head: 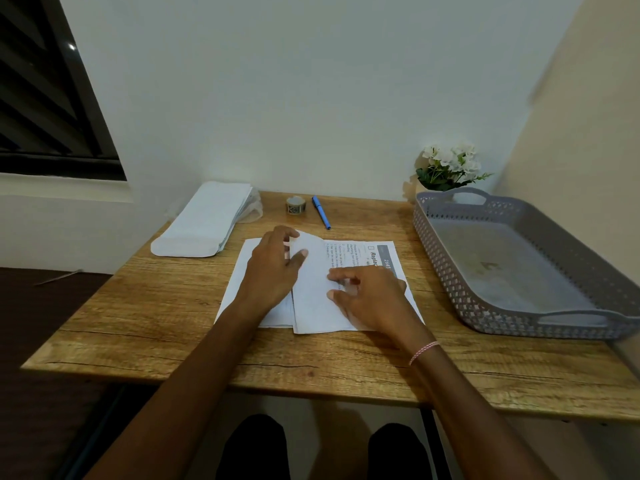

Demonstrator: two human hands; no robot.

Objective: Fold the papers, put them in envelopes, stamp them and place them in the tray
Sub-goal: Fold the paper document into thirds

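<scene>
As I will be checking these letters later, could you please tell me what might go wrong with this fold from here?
1. The top sheet may crease crooked: its folded flap already sticks out past the lower edge, while the left grip pinches its far corner and the right grip presses on it.
2. It is being folded on top of the other sheets, so those may slide or crease too.

left hand (273, 271): fingers pinch paper (311, 306) | right hand (372, 301): fingers loosely arched, pressing down
</scene>
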